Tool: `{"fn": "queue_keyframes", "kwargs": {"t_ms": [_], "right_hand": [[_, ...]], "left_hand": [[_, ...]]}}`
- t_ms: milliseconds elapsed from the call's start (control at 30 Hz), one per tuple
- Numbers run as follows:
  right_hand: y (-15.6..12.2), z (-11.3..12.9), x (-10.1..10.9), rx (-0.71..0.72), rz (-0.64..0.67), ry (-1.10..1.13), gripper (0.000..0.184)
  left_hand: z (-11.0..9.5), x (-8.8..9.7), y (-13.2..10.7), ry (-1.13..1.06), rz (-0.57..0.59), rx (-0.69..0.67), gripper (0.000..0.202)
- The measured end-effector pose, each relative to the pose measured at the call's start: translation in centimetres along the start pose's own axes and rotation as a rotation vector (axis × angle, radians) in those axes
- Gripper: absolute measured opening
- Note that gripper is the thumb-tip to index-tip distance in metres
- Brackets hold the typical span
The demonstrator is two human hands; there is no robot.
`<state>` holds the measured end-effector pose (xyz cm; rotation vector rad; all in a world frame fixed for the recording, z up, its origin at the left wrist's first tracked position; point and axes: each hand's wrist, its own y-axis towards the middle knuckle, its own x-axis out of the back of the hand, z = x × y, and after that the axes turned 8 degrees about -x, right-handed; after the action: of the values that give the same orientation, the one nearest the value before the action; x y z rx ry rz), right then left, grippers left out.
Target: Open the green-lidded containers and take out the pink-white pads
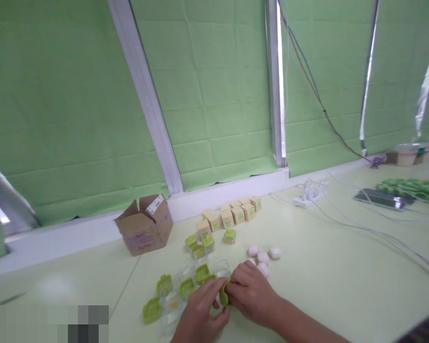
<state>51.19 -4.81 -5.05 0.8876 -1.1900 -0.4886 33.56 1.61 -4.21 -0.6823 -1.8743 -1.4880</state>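
Head view puts both hands low in the middle of the frame, over the pale yellow-green table. I see the left hand and the right hand meeting on one small green plastic lid, fingers of both pinched on it from either side. It sits between the fingertips just above the tabletop, at the near edge of the cluster of green lids and clear little jars.

My worry is the crowding: the knuckles hang right beside the loose jars, so a sideways twist of either wrist could knock one over or roll it toward the pink and white soap-like blocks just behind the right hand. The lid is small and smooth-looking, and I judge that an uneven squeeze could flip it out of the pinch.

The lid stands on edge, its long axis running roughly up and down in the picture, its flat face turned toward the left hand; which side is the open one I cannot tell through the blur.

Farther back stand a row of cream cartons with green labels and an open brown cardboard box.
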Motion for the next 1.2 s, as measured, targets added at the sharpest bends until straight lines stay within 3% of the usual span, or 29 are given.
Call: {"fn": "queue_keyframes", "kwargs": {"t_ms": [400, 1200], "right_hand": [[0.01, -0.25, -0.39, 0.028, -0.032, -0.035, 0.015], [0.06, -0.62, 0.38, 0.029, -0.014, 0.06, 0.017]], "left_hand": [[0.5, 0.44, -0.22, 0.112, -0.008, -0.073, 0.055], [0.29, 0.39, -0.31, 0.079, 0.01, -0.022, 0.058]]}}
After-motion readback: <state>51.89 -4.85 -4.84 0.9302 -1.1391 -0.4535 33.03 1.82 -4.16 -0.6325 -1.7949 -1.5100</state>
